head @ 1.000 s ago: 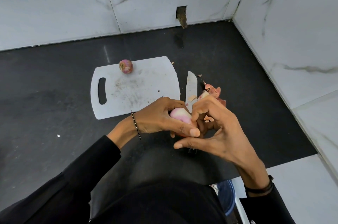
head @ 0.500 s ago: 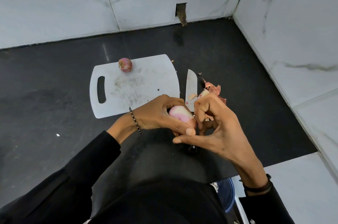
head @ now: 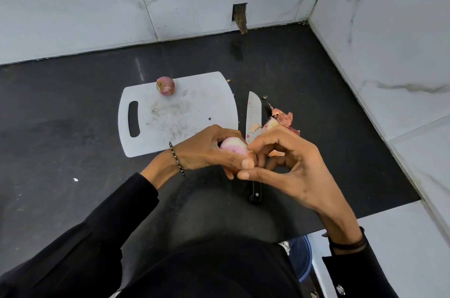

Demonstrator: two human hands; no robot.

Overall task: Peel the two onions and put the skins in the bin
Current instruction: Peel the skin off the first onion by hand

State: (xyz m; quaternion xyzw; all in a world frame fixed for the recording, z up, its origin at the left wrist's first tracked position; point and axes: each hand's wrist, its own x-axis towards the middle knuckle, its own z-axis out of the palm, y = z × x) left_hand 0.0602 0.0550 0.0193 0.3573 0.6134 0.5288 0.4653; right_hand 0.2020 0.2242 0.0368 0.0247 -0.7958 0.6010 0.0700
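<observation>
The left hand (head: 207,149) has its grip around a pale pink, mostly bare onion (head: 233,147), fingers curled over the top and thumb pressed on its near side. The right hand (head: 292,163) meets it from the right, with forefinger and thumb pinching at the onion's end and the other fingers curled; whether a strip of skin lies between them I cannot tell. Both hands hold the onion above the dark worktop (head: 73,127), just off the near right corner of the white board (head: 190,112). A knife (head: 253,115) lies beside the board, its black handle showing under the hands. A heap of skins (head: 282,117) sits just right of the blade. A second onion (head: 165,86), in its skin, rests on the board's far edge. A blue tub (head: 302,258) shows below the worktop's edge.
</observation>
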